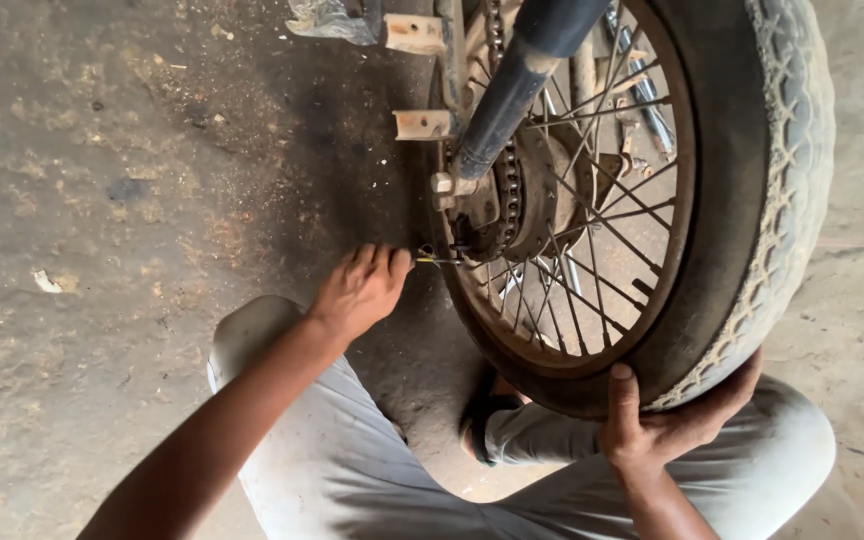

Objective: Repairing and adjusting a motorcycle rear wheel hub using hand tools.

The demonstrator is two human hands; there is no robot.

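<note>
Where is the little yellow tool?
In the head view the yellow tool sits mid-picture, at the fingertips of the left hand, its tip reaching toward the chain sprocket of the wheel.

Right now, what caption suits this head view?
Left hand at the wheel hub with a thin tool; right hand grips the tyre.

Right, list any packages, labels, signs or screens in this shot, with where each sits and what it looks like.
No labels, signs or screens show.
Crumpled clear plastic wrapping: top edge, on the floor left of the wheel; shapeless, greyish, perhaps a bag.
The left hand holds a thin yellowish tool near the sprocket; the right hand grips the tyre from below.
</note>
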